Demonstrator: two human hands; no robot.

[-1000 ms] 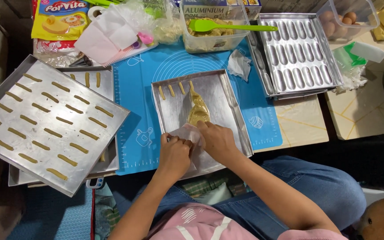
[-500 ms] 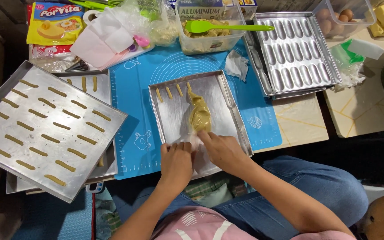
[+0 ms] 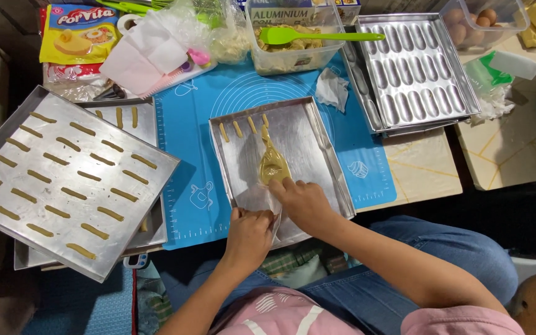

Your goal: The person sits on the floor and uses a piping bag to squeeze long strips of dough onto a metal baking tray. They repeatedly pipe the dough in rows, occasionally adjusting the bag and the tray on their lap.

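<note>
Viewpoint: seen from above, a seated person in blue jeans and a pink top leans over a low work surface.
Left hand: the left hand [image 3: 247, 237] is closed around the twisted back end of a clear plastic piping bag [image 3: 272, 170], at the near edge of the tray.
Right hand: the right hand [image 3: 305, 203] is wrapped around the bag further forward, just behind its filled part, fingers curled over the plastic.
Piping bag: filled with tan dough, it lies along the middle of a rectangular silver metal baking tray [image 3: 317, 149], its tip pointing toward the far edge.
Piped dough: three short tan dough strips [image 3: 238, 128] sit in a row at the tray's far left corner, with the bag's tip just beside them.
Under the tray: a blue silicone baking mat [image 3: 193, 180] printed with white circles and ruler marks.
To the left: a large silver tray full of rows of piped strips [image 3: 63, 180], resting tilted on top of other trays.
Far right: a silver mould pan with oval hollows [image 3: 414, 71].
Far edge: a clear plastic tub of dough [image 3: 293, 46] with a green spatula [image 3: 317, 36] laid across it.
</note>
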